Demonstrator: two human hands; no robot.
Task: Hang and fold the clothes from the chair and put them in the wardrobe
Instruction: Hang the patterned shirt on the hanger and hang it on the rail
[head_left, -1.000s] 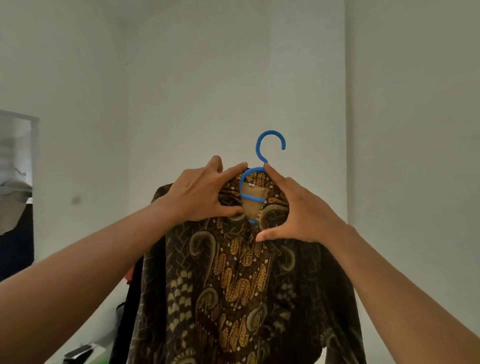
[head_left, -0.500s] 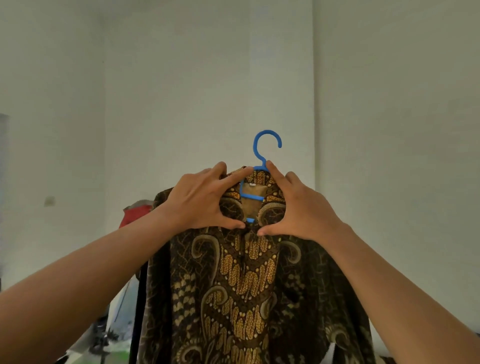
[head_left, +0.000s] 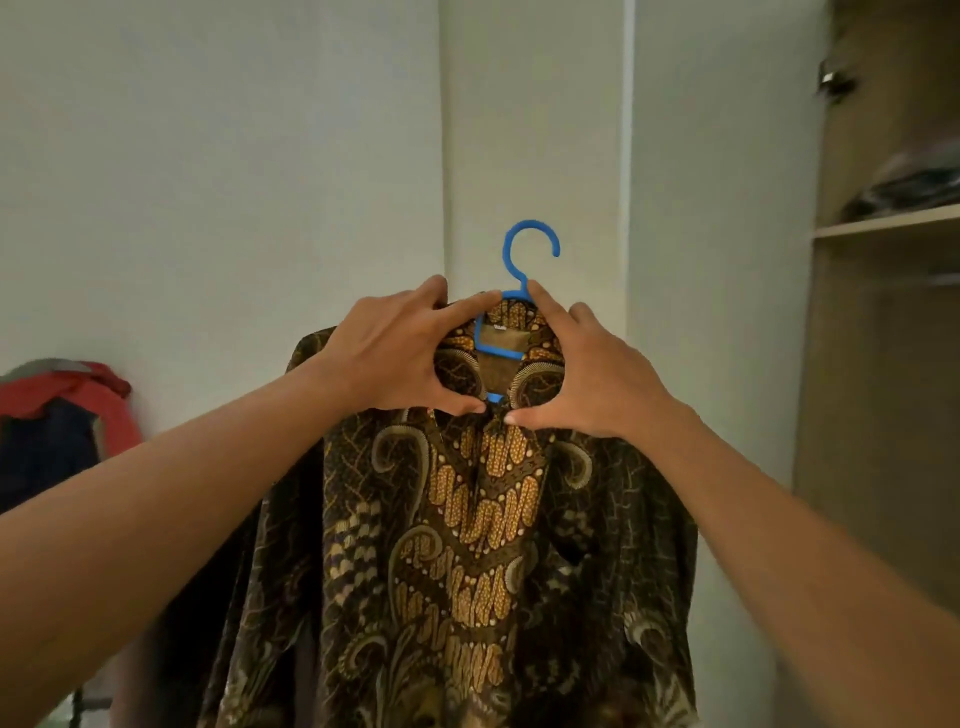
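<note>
At chest height: both hands pinch shirt (head_left: 483, 519) collar on blue hanger (head_left: 524, 260) | left hand (head_left: 395, 358), right hand (head_left: 587, 379) | wardrobe (head_left: 883, 364) lies right, right hand nearer | hook upright, free.

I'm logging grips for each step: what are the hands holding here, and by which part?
Both the left hand and right hand hold the brown-and-gold patterned shirt by its collar, around the blue plastic hanger.

White wall (head_left: 218, 171) (plain), pillar (head_left: 535, 130).

Bare forearms, no sleeves, rings or watch.
</note>
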